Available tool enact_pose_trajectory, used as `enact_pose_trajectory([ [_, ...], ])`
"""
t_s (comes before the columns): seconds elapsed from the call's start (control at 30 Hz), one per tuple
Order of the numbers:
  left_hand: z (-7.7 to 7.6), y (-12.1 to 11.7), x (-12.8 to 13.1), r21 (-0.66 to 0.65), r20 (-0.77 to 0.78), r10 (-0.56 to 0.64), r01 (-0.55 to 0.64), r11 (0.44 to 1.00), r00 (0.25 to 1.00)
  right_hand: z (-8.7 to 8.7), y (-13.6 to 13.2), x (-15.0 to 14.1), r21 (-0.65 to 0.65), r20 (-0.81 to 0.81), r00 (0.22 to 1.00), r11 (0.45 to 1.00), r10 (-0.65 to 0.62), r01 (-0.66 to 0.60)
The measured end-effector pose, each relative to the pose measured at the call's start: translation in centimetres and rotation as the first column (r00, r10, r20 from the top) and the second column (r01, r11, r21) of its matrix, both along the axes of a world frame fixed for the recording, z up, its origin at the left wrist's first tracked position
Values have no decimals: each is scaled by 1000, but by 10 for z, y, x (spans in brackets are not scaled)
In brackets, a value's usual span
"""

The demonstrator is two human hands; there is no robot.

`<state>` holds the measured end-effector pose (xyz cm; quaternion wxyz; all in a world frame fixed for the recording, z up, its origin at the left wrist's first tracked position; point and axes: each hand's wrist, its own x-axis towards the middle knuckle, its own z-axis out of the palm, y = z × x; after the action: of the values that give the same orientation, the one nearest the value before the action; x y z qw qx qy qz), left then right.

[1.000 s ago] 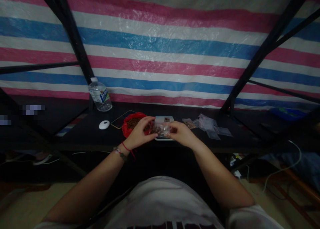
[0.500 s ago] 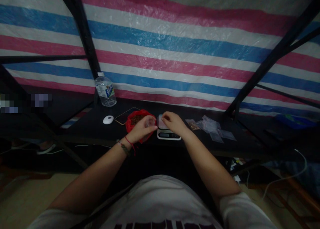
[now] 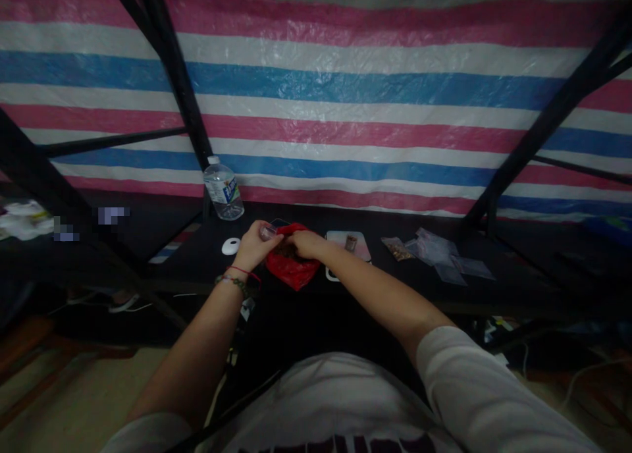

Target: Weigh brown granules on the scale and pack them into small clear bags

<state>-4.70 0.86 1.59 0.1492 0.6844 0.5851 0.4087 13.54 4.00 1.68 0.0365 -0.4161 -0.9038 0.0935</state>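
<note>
My left hand (image 3: 257, 244) is closed round a small clear plastic cup (image 3: 268, 232), tilted at the far left rim of a red plastic bag (image 3: 295, 272). Brown granules (image 3: 285, 249) lie in the open bag. My right hand (image 3: 305, 243) reaches into the bag from the right, its fingers curled together among the granules; the fingertips are hidden, so what they grip cannot be made out. Just right of the bag is a white kitchen scale (image 3: 337, 236), partly covered by my right forearm. On its plate a small clear container (image 3: 351, 243) holds brown stuff.
A white mouse-like object (image 3: 230, 245) and a large clear bottle (image 3: 224, 191) stand left of the bag. To the right lie a small bag of brown pieces (image 3: 396, 248) and several flat clear zip bags (image 3: 437, 249). Black metal posts (image 3: 172, 64) and a striped sheet (image 3: 345, 78) rise behind.
My right hand has left the scale and gone left into the red bag. The small container on the scale now shows. My left hand, still holding the cup, has shifted left. The camera view has moved.
</note>
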Motion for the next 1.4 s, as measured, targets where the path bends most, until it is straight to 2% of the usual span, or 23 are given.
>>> enact_pose_trajectory([
  [0.1, -2, 2, 0, -14, -31, -32, 32, 999, 999, -1, 0, -1, 79, 46, 999, 997, 5, -8],
  [0.3, -4, 1, 4, -16, -57, -55, 54, 998, 997, 2, 0, 3, 39, 42, 997, 997, 59, -61],
  [0.5, -7, 0, 6, -42, -67, -99, 96, 995, 993, 11, 3, 17, -10, -109, 994, 999, 30, -32],
  [0.67, -8, 0, 8, -24, -39, -156, 155, 988, 987, 24, 2, 29, -102, -263, 964, 995, -33, 6],
  [0.77, -7, -1, 8, -17, -31, -180, 180, 984, 983, 33, 3, 47, -107, -335, 941, 994, -55, 20],
  [0.83, -5, -2, 8, -25, -40, -175, 175, 984, 984, 39, 6, 68, -99, -386, 919, 994, -78, 43],
  [0.9, -4, -3, 8, -35, -59, -162, 160, 987, 985, 44, 10, 94, -111, -445, 882, 987, -153, 116],
  [1.0, -2, -5, 10, -51, -84, -160, 156, 986, 984, 45, 13, 134, -132, -412, 872, 965, -263, 228],
  [1.1, -1, -7, 12, -71, -102, -146, 139, 988, 984, 41, 9, 160, -130, -382, 876, 956, -295, 265],
  [1.27, 1, -10, 14, -87, -123, -125, 114, 990, 985, 31, 2, 172, -174, -346, 889, 952, -300, 253],
  [1.4, 1, -10, 13, -96, -113, -124, 114, 989, 986, 30, -2, 170, -123, -310, 902, 954, -300, 274],
])
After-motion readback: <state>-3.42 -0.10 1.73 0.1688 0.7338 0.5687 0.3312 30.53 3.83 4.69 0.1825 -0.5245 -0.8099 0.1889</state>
